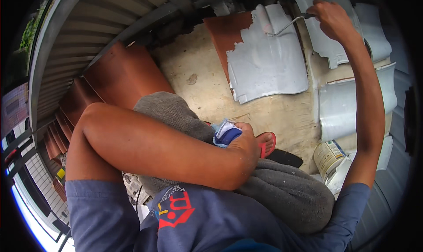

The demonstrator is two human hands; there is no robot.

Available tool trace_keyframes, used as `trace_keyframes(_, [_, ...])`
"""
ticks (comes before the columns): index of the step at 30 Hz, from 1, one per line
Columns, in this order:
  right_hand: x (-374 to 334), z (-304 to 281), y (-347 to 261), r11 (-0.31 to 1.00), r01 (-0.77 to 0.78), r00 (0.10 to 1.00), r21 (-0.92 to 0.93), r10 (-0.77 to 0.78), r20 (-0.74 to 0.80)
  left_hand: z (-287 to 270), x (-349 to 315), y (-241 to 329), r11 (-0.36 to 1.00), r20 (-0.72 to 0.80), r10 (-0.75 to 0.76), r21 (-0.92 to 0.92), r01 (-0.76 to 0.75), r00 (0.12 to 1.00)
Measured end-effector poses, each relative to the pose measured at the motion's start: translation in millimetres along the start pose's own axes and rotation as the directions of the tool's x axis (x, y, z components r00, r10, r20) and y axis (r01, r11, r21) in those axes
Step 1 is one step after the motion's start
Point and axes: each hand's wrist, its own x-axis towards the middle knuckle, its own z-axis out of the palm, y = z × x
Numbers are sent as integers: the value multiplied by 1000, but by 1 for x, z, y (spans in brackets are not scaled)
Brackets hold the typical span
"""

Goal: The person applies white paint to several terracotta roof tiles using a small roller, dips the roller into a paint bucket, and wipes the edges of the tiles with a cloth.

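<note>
My right hand (334, 19) is closed round the dark handle of a small paint roller (283, 29), at the upper right. The roller's end rests on a roof tile (269, 67), most of it coated pale grey. Bare terracotta shows along the tile's left side, with a ragged paint edge. Close to my body, my left hand (247, 141) is closed on a crumpled blue and white cloth (226, 133), above my knees. Part of the cloth is hidden by the fingers and forearm.
Several grey-coated tiles (339, 104) lie at the right. A paint can (328, 157) stands below them, beside my right arm. Unpainted terracotta tiles (128, 75) lean in a row at the left. A stained pale board (189, 62) lies underneath; my sandalled foot (266, 142) is on it.
</note>
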Motion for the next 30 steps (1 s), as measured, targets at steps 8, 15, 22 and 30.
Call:
trace_keyframes(8, [19,-33,-42,993,-1,933,-114,42,358,-6,3,2,999,10,19,44,-19,1000])
trace_keyframes(15, [-1,17,-7,999,37,997,37,-39,62,-1,11,5,998,7,28,52,-28,1000])
trace_keyframes(22, [6,2,7,998,56,997,-31,-55,47,3,-2,2,996,-121,-43,76,52,992])
trace_keyframes(30, [19,-1,-33,991,-6,998,-134,13,58,-5,2,-10,996,73,87,-17,-86,994])
